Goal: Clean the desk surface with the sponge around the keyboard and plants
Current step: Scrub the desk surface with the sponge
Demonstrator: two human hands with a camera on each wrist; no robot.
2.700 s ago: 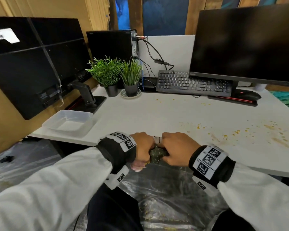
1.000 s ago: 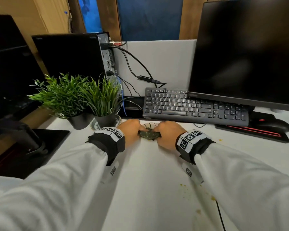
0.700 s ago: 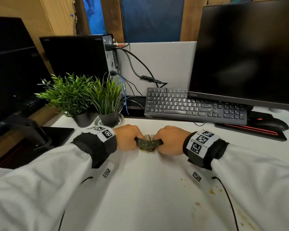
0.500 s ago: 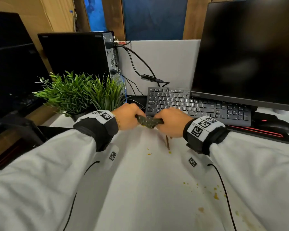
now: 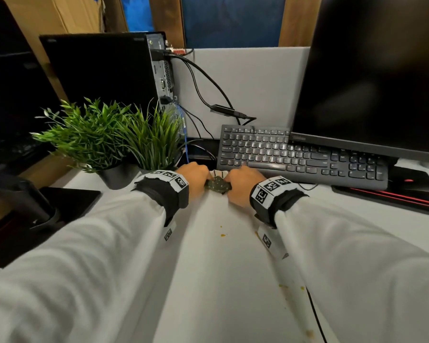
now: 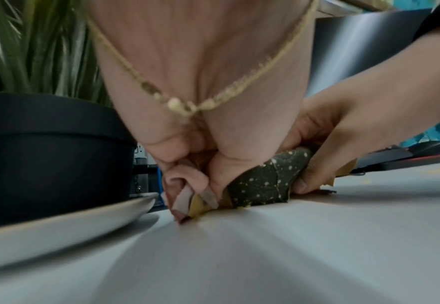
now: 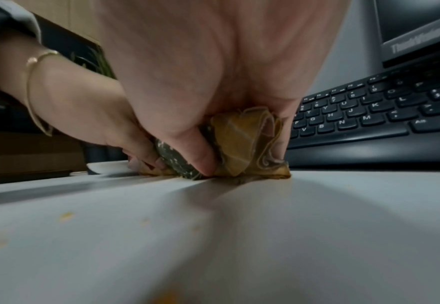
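Observation:
A dark green speckled sponge (image 5: 218, 186) with a yellow-brown underside lies pressed on the white desk (image 5: 221, 268), just in front of the black keyboard (image 5: 300, 155). My left hand (image 5: 196, 180) grips its left end and my right hand (image 5: 240, 184) grips its right end. In the left wrist view the left fingers (image 6: 187, 185) curl round the sponge (image 6: 263, 185) beside a black plant pot (image 6: 55, 152) on a white saucer (image 6: 65, 222). In the right wrist view the right fingers (image 7: 200, 156) pinch the folded sponge (image 7: 242, 144) close to the keyboard (image 7: 377, 111). Two green plants (image 5: 124, 137) stand to the left.
Yellow crumbs (image 5: 223, 235) dot the desk near me. A large monitor (image 5: 372, 78) overhangs the keyboard's right end; a mouse (image 5: 416, 181) sits on a red-edged pad at right. A black computer case (image 5: 102, 73) with cables stands behind the plants; a monitor base (image 5: 47, 214) at left.
Both hands, gripping the sponge, pushed it from the near edge to the keyboard, pulled back a little, lifted it off the desk, and now press it down by the keyboard's front edge.

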